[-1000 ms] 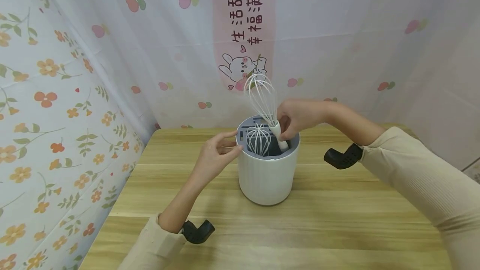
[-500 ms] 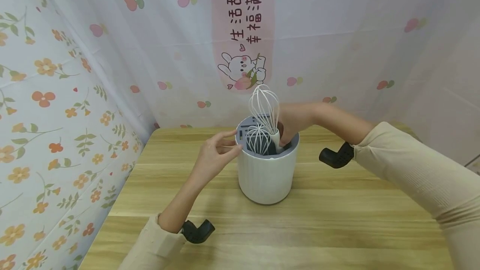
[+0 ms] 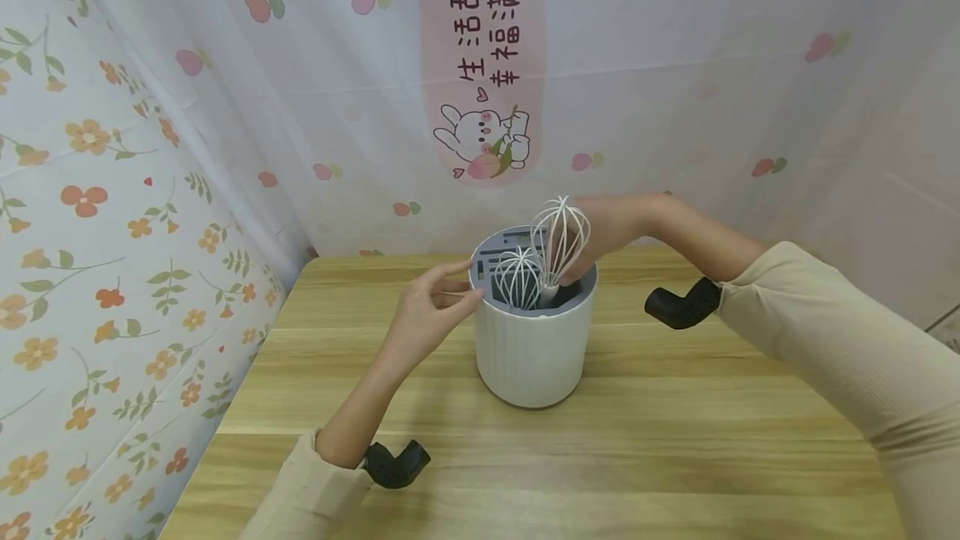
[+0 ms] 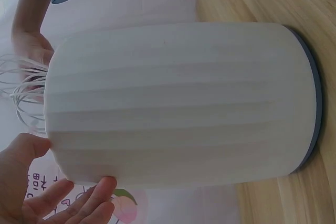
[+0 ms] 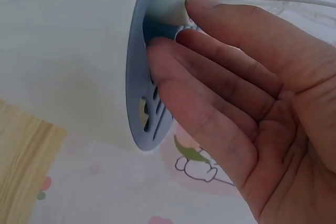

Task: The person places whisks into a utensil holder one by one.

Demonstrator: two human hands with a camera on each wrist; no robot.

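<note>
A ribbed white utensil holder (image 3: 531, 361) with a grey slotted lid (image 3: 498, 242) stands on the table. Its large opening holds two white balloon whisks side by side. The left whisk (image 3: 517, 275) has only its wires showing; the right whisk (image 3: 559, 238) leans right, with the top of its handle (image 5: 170, 3) above the opening. My left hand (image 3: 433, 304) rests thumb and fingertips against the holder's left rim and side. My right hand (image 3: 606, 227) is behind the right whisk, its thumb touching the handle's top and its other fingers loosely bent over the lid.
The wooden table (image 3: 637, 423) extends in front of the holder and to both sides. Behind it hangs a white curtain (image 3: 337, 107) printed with hearts, a rabbit and writing. A floral curtain (image 3: 112, 273) borders the left.
The right whisk has gone down into the holder, and its wires have swung from leaning left to leaning right. My right hand's grip has loosened. My left hand has stayed at the rim.
</note>
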